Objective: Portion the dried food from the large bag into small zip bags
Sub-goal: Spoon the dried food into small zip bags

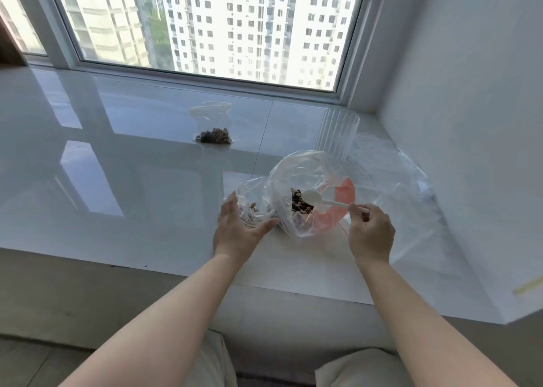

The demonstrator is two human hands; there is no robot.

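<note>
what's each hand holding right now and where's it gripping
The right hand pinches the white spoon at its handle's end, bowl inside the large bag. The left hand cups the small zip bag around its lower side.

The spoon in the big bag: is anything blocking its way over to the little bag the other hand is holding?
Nothing visible does. The spoon, pinched by the right hand, sits inside the open big bag over the dried food. The little bag, held by the left hand, is right beside it; only the big bag's own rim lies between.

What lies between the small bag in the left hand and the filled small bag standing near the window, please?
Only bare white sill, in the head view.
</note>
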